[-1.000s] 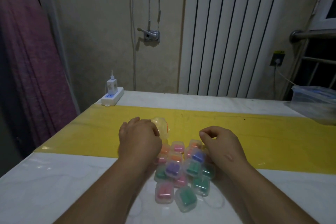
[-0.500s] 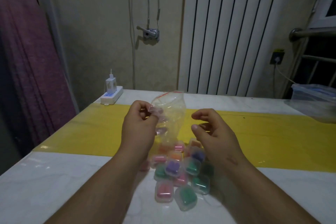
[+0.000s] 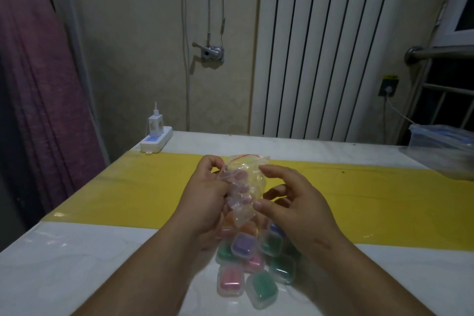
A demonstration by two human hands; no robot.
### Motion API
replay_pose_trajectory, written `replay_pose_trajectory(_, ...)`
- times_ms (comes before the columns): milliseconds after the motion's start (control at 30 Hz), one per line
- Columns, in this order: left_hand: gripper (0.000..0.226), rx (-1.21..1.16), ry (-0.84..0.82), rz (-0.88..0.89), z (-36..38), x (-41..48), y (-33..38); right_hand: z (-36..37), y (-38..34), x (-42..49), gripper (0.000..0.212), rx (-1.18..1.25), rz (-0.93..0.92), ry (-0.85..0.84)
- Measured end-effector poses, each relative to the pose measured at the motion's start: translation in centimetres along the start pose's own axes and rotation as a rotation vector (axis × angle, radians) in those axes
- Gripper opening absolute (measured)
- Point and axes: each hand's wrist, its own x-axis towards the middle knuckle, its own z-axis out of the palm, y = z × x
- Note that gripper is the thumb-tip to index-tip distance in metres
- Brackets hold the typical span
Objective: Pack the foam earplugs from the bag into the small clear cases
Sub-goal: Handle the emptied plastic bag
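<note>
A small clear plastic bag (image 3: 245, 179) with a red zip strip holds several pink foam earplugs (image 3: 239, 188). My left hand (image 3: 205, 197) pinches the bag's left edge and holds it up above the table. My right hand (image 3: 289, 202) hovers at the bag's right side, fingers spread and loosely bent, thumb close to the bag's lower part. Below both hands lies a heap of small clear cases (image 3: 252, 261) holding green, pink, purple, orange and blue earplugs; the hands and the bag hide part of it.
The cases lie on a white table (image 3: 77, 264) crossed by a yellow strip (image 3: 384, 200). A white power strip with a charger (image 3: 155, 137) sits at the back left corner. A clear plastic tub (image 3: 443, 149) stands at the right edge. A radiator and wall lie behind.
My left hand lifted the bag off the table, where both hands rested a second ago. My right hand has since moved in close to the bag's right side.
</note>
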Motion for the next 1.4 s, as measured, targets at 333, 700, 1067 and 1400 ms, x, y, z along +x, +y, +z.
replay_pose_trajectory(333,0.036,-0.017,0.021,-0.039,0.1,0.2,0.1,0.2,-0.4,-0.2,0.082,-0.086,-0.032,-0.023)
replay_pose_trajectory(700,0.045,0.055,0.005,-0.043,-0.2,0.5,-0.6,-0.1,0.0,0.1,0.021,-0.364,-0.106,0.091)
replay_pose_trajectory(1067,0.007,0.416,-0.226,0.095,0.3,-0.8,-1.0,-0.7,0.8,0.3,0.021,0.098,0.082,0.304)
replay_pose_trajectory(1400,0.017,0.508,0.038,0.213,0.4,-0.6,-0.7,0.6,-0.2,-0.2,0.018,0.062,0.081,0.06)
